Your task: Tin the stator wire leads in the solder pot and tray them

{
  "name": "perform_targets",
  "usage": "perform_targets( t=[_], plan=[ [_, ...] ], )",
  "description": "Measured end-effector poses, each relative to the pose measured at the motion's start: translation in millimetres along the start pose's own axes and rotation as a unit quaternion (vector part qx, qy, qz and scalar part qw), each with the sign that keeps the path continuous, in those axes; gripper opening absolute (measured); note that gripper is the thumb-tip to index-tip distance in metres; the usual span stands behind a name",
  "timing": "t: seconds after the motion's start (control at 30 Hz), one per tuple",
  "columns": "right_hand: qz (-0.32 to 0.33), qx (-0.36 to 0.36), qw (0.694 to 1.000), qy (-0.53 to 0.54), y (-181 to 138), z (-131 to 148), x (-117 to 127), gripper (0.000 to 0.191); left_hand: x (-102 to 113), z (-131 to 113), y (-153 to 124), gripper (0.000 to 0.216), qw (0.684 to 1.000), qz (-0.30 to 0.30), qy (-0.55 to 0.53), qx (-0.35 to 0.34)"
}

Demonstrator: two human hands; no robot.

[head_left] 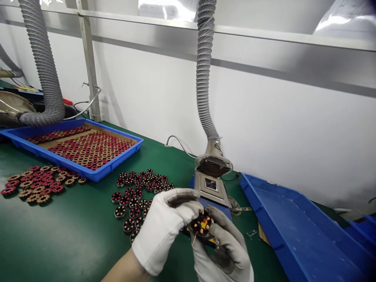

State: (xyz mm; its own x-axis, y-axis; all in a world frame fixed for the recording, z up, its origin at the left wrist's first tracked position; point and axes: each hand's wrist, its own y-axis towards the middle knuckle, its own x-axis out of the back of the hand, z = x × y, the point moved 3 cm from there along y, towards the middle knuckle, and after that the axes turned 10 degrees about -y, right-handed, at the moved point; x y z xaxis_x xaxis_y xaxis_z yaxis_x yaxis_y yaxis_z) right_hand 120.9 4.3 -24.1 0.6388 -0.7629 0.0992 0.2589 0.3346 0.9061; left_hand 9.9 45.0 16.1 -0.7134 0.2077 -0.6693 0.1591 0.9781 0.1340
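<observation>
Both of my hands wear white gloves, with grey, dirty fingers on the right one. A small round wound motor stator (pixel 202 225), dark with copper coils and loose copper wire ends, is between them. My right hand (pixel 225 244) wraps its fingers and thumb round the stator from the right and below. My left hand (pixel 172 225) closes its fingertips on the stator's upper left edge. Just behind the hands stands a blue machine with a metal top plate (pixel 211 185) and a square opening. Several similar dark round stators (pixel 134 202) lie on the green table to the left.
A blue tray (pixel 117 161) of red and tan ring-shaped cores stands at the left, with a loose pile of cores (pixel 38 184) before it. An extraction hood (pixel 214 162) on a grey hose (pixel 204 70) hangs over the machine. Another blue tray (pixel 302 235) is at right.
</observation>
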Motion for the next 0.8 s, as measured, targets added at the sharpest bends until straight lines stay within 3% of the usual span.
perform_targets(
  t=[0.13, 0.2, 0.3, 0.37, 0.63, 0.7, 0.8],
  plan=[
    [0.007, -0.011, 1.0, 0.005, 1, 0, 1, 0.039, 9, 0, 4, 0.018, 0.994, -0.064, -0.046, -0.073],
    [0.012, -0.009, 1.0, 0.006, 2, 0, 1, 0.04, 9, -3, 5, 0.022, 0.993, -0.059, -0.061, -0.084],
    [0.022, 0.003, 1.0, 0.005, 2, 1, 1, 0.041, 2, -1, 3, 0.026, 1.0, -0.001, -0.028, 0.004],
    [0.021, 0.001, 1.0, 0.007, 1, 2, 1, 0.04, -1, 2, 1, 0.022, 0.999, 0.001, -0.004, 0.04],
    [-0.002, -0.056, 0.997, 0.052, 2, 5, -4, 0.043, 15, -11, 5, 0.02, 0.986, -0.098, -0.084, -0.104],
    [0.014, -0.112, 0.99, 0.08, 5, -2, -2, 0.043, 26, -18, -1, 0.021, 0.985, -0.128, -0.045, -0.11],
    [0.107, -0.211, 0.961, 0.144, 17, -23, 4, 0.039, 52, -18, -22, 0.016, 0.974, -0.134, 0.169, -0.072]
  ],
)
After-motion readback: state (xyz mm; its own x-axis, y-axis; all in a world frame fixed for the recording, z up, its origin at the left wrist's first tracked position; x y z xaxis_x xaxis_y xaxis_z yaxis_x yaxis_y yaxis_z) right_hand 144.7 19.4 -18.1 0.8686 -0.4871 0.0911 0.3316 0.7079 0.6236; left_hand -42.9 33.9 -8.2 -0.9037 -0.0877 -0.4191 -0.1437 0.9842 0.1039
